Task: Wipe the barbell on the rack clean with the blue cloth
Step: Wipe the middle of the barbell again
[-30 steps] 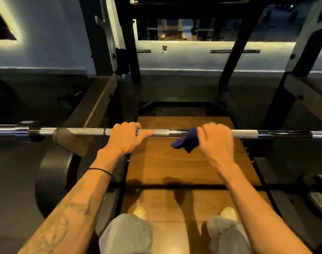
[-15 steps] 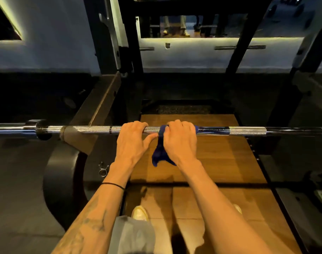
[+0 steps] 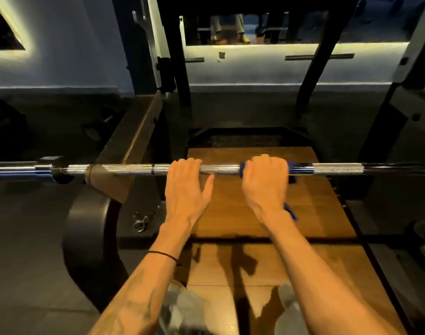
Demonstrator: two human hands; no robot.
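While the barbell (image 3: 134, 169) lies across mid-frame on the rack, the right hand (image 3: 264, 182) grips the blue cloth (image 3: 292, 174) around its centre and the left hand (image 3: 186, 187) curls over bare knurling. Wiping looks midway; both outer stretches remain.
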